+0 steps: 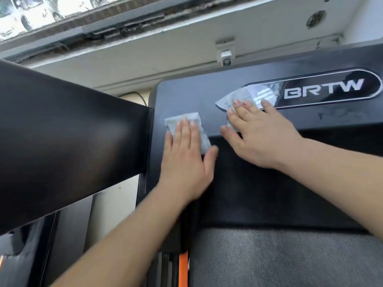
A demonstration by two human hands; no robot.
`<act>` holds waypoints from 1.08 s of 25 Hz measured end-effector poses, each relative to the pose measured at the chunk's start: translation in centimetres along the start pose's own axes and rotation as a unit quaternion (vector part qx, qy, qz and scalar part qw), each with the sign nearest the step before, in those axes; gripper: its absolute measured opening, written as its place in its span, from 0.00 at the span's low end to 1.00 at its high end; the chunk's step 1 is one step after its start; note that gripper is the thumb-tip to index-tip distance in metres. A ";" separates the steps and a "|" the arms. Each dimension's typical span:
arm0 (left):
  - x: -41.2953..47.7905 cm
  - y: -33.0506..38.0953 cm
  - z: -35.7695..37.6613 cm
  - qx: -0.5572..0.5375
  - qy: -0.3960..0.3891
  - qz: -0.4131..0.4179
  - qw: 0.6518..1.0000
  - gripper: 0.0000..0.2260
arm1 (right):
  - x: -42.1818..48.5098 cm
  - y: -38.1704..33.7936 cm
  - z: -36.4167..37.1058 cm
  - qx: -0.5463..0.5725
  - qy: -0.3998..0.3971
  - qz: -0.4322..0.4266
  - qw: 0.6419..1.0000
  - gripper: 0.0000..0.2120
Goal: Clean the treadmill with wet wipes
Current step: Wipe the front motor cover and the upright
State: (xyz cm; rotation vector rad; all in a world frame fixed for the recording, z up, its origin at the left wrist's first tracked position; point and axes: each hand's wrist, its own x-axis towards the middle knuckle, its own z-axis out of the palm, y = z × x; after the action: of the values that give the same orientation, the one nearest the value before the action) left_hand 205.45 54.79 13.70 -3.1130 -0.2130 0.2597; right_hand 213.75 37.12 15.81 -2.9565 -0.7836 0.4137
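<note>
Left hand (186, 160) fingers flat on wet wipe (184, 118), right hand (261, 133) fingers flat on second wipe (232, 99), treadmill cover (186, 94) badge (323, 89) reading BRTW

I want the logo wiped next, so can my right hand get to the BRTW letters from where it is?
Probably yes. The right hand presses its wipe flat at the left end of the badge, and nothing lies between it and the BRTW letters, so it could likely slide across.
</note>
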 end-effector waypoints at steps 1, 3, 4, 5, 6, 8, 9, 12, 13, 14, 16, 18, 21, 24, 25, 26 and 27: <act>2.8 -0.8 -0.6 -0.016 -0.018 -0.011 1.000 0.36 | 0.9 -0.3 -0.2 0.009 -0.015 -0.004 1.000 0.38; 8.0 -1.8 -1.5 -0.018 -0.053 -0.046 0.997 0.34 | 1.8 -0.7 -0.1 0.009 -0.028 -0.005 1.000 0.37; 10.2 -2.3 -1.9 -0.019 -0.065 -0.066 0.996 0.33 | 2.0 -0.9 0.0 0.007 -0.030 -0.003 1.000 0.37; 11.6 -2.6 -2.0 -0.024 -0.069 -0.083 0.994 0.33 | 2.1 -1.1 0.2 0.003 -0.030 -0.001 1.000 0.37; 12.3 -2.8 -2.0 -0.030 -0.063 -0.091 0.993 0.33 | 2.1 -1.3 0.5 0.000 -0.029 0.002 1.000 0.37; 10.9 -2.9 -1.3 -0.037 -0.036 -0.083 0.995 0.32 | 1.7 -1.8 1.0 -0.007 -0.014 0.002 1.000 0.39; 9.0 -2.9 -0.8 -0.037 -0.019 -0.073 0.996 0.32 | 1.4 -2.1 1.4 -0.008 0.004 -0.004 1.000 0.41; 0.7 -2.9 0.9 -0.043 0.026 -0.052 0.997 0.32 | -0.6 -3.5 3.5 -0.001 0.054 -0.040 0.998 0.41; -2.2 -2.9 1.6 -0.049 0.033 -0.055 0.997 0.32 | -1.5 -4.2 4.5 -0.002 0.068 -0.057 0.996 0.41; -5.0 -2.8 2.5 -0.050 0.036 -0.060 0.996 0.33 | -2.6 -5.0 5.8 -0.003 0.076 -0.071 0.995 0.40; -9.7 -2.9 4.2 -0.051 0.043 -0.058 0.996 0.34 | -5.0 -6.7 8.4 0.000 0.076 -0.089 0.993 0.39; -11.8 -3.8 5.1 -0.044 0.036 -0.026 0.998 0.35 | -7.5 -7.9 10.3 0.016 0.068 -0.109 0.992 0.37; -10.4 -5.7 4.7 -0.014 0.037 -0.001 0.999 0.35 | -10.3 -7.6 12.0 0.008 0.054 -0.176 0.983 0.36; -11.2 -4.7 5.6 -0.059 0.044 -0.039 0.997 0.35 | -11.8 -5.7 12.3 -0.017 0.047 -0.224 0.973 0.34; -13.2 -4.1 6.5 -0.066 0.041 -0.042 0.996 0.36 | -12.1 -4.8 12.3 -0.025 0.049 -0.227 0.972 0.33; -15.9 -3.6 7.6 -0.068 0.032 -0.042 0.996 0.36 | -12.4 -3.7 12.1 -0.034 0.054 -0.225 0.972 0.32; -18.8 -3.4 8.8 -0.061 0.027 -0.042 0.997 0.37 | -12.7 -2.3 12.0 -0.043 0.058 -0.217 0.974 0.32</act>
State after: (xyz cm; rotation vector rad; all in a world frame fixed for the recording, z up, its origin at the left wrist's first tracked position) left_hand 185.20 55.63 8.19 -3.2153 -0.3726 0.1662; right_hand 198.78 32.67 7.63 -2.7335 -1.4149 0.1786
